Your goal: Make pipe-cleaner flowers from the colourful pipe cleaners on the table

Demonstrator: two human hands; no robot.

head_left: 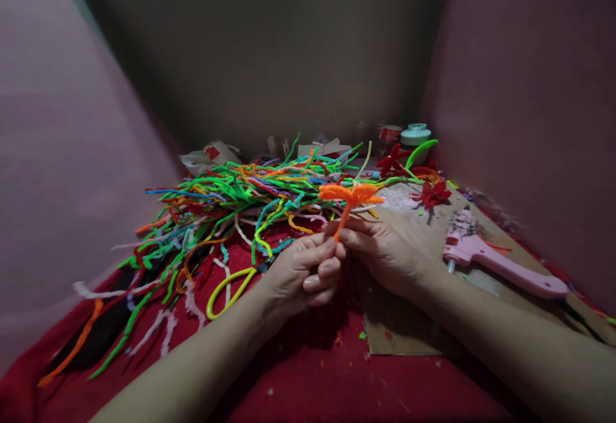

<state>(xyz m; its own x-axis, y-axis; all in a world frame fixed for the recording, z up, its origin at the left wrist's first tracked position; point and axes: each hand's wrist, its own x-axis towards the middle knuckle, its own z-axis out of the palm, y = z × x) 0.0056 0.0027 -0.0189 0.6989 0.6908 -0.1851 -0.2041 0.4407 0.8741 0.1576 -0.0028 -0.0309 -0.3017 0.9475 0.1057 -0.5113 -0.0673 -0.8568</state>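
Observation:
An orange pipe-cleaner flower (351, 197) stands upright between my hands, its petals spread above a short stem. My left hand (308, 269) pinches the lower end of the stem with closed fingers. Just to the right, my right hand (378, 250) also has its thumb and fingers closed on the stem. The very bottom of the stem is hidden by my fingertips. Yellow-handled scissors or pliers (226, 294) lie beside my left wrist, their working end partly covered by the hand.
A large tangle of coloured pipe cleaners (231, 185) spreads over the red cloth (298, 371) at left and behind. A pink hot glue gun (500, 266) rests on a cardboard sheet (404, 336) at right. Red pipe-cleaner flowers (433, 195) and a pale teal-lidded jar (416, 135) are farther back.

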